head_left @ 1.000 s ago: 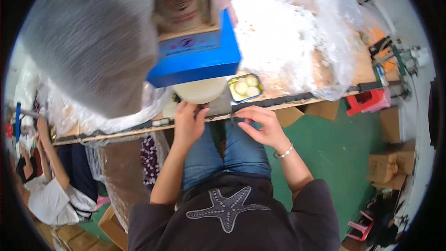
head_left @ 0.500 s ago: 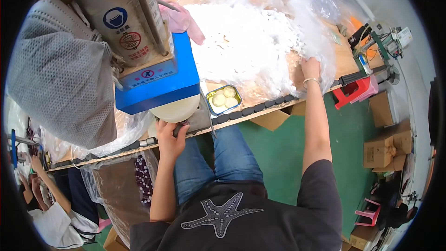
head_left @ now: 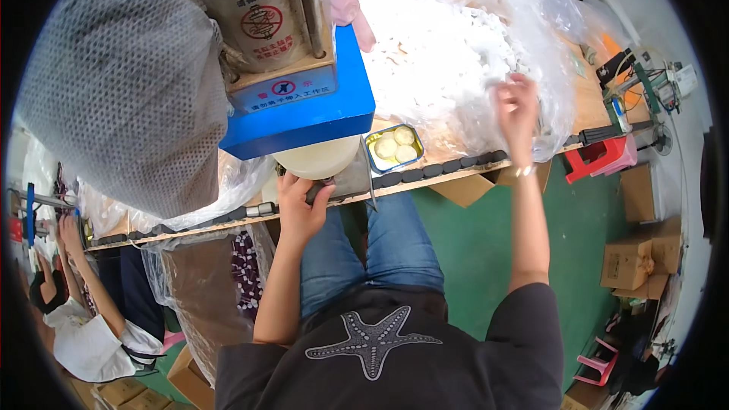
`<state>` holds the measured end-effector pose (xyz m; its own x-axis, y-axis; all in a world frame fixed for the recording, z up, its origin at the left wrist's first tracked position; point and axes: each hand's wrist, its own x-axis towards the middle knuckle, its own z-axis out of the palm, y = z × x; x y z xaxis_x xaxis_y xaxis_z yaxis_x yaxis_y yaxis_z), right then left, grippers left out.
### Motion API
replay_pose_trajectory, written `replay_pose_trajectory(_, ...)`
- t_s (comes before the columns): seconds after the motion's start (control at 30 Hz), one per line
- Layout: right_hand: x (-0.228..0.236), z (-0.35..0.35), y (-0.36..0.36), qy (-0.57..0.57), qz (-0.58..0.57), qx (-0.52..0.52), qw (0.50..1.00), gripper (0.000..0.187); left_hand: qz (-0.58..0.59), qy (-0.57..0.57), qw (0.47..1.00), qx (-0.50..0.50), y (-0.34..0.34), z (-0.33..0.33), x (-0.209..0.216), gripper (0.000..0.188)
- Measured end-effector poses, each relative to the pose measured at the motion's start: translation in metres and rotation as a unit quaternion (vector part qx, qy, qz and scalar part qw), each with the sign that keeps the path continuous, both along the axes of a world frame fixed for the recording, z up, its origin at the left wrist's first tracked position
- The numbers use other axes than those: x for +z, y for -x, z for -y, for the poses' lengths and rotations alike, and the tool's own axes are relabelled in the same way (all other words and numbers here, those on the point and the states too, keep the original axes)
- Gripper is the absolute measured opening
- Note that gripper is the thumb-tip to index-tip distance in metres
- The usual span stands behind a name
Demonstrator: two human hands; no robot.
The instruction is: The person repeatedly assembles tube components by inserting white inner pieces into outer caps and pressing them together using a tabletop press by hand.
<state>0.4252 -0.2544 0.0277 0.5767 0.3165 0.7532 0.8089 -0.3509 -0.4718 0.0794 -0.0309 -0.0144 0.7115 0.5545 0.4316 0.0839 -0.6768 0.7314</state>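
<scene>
Our right hand (head_left: 518,118) has gone from the near edge of the wooden surface (head_left: 588,110) to the far heap of small white pieces (head_left: 433,57), bringing them within reach. We cannot tell if its blurred, curled fingers, or our left hand's (head_left: 301,209) by the round cream disc (head_left: 323,159), grip anything.

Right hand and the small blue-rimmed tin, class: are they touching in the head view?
Apart. The head view shows the right hand up and to the right of the blue-rimmed tin, with clear plastic visible between them.
</scene>
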Motion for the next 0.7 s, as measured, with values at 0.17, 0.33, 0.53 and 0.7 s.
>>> replay_pose_trajectory(0.17,0.005,-0.068,0.121,0.234,0.031,0.243,0.941,0.010,0.023,0.005,1.000,-0.011,-0.004,-0.003,-0.007,0.022)
replay_pose_trajectory(0.33,-0.005,-0.074,0.124,0.313,-0.004,0.241,0.919,0.007,0.037,-0.011,0.999,-0.033,-0.007,-0.001,-0.002,0.022)
replay_pose_trajectory(0.53,-0.007,-0.076,0.135,0.133,-0.160,0.171,0.963,0.011,0.026,-0.012,0.999,-0.029,-0.003,-0.001,-0.001,0.025)
replay_pose_trajectory(0.7,-0.002,-0.088,0.183,-0.120,-0.501,0.428,0.742,0.010,0.012,0.008,1.000,-0.008,-0.004,-0.001,-0.002,0.026)
